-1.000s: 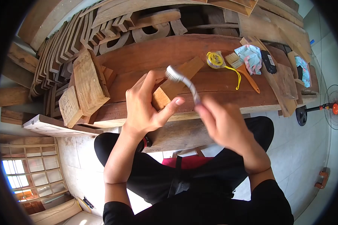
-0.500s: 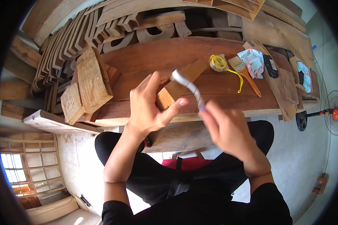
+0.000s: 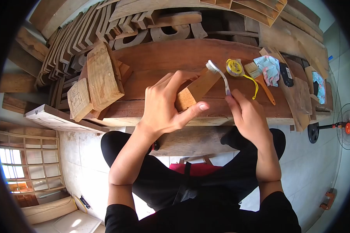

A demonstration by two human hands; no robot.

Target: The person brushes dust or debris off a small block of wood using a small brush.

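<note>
My left hand (image 3: 163,103) is wrapped round a rectangular wooden block (image 3: 204,86), fingers along its far left side and thumb stretched past its near end. The block lies slanted over the workbench (image 3: 155,58), its pale end grain facing me. In my right hand (image 3: 251,118) is a toothbrush (image 3: 225,79), pinched by the handle. Its white bristle head is up, close beside the block's far right end. A yellow tape measure (image 3: 234,67) lies just beyond the toothbrush, and its yellow strap reaches toward my right hand.
An orange-handled paintbrush (image 3: 266,90), a crumpled patterned cloth (image 3: 267,70) and a black device (image 3: 286,75) lie on the right. Thick wooden blocks (image 3: 103,77) stand at the left. Cut wood pieces (image 3: 72,42) line the back. A fan (image 3: 344,127) stands far right.
The toothbrush has moved from over the block to its right side, along with my right hand. My left hand still holds the block. The view has shifted slightly.
</note>
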